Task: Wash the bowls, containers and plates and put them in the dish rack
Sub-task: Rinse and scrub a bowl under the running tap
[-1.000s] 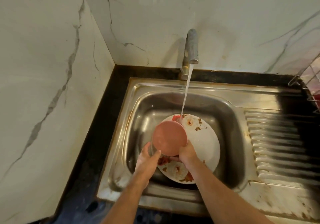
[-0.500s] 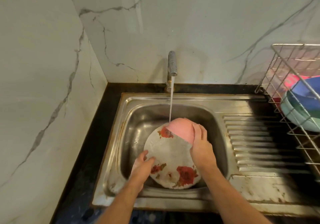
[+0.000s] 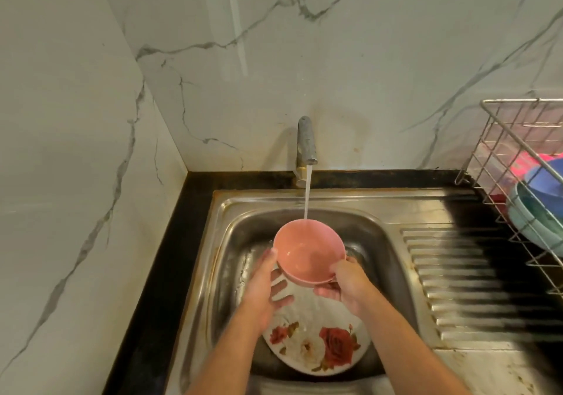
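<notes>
A pink bowl (image 3: 307, 249) is held mouth-up over the steel sink (image 3: 393, 242), and the tap's stream falls onto its far rim. My right hand (image 3: 345, 286) grips the bowl's near right edge, thumb on the rim and fingers underneath. My left hand (image 3: 268, 285) rests against the bowl's left side, thumb at the rim and fingers spread straight below it. Under both hands a white plate with red roses (image 3: 316, 343) lies in the basin. The wire dish rack (image 3: 518, 163) stands at the right edge, holding a blue bowl (image 3: 545, 181) and teal plates (image 3: 530, 214).
The tap (image 3: 306, 144) rises from the back rim, water running. A ribbed draining board (image 3: 475, 288) lies between sink and rack. Marble walls close off the left and back. A black counter strip (image 3: 158, 272) runs along the sink's left side.
The pink bowl was bottom-up on the plate in my right hand; now it is turned mouth-up and lifted under the stream. My left hand left the plate and touches the bowl.
</notes>
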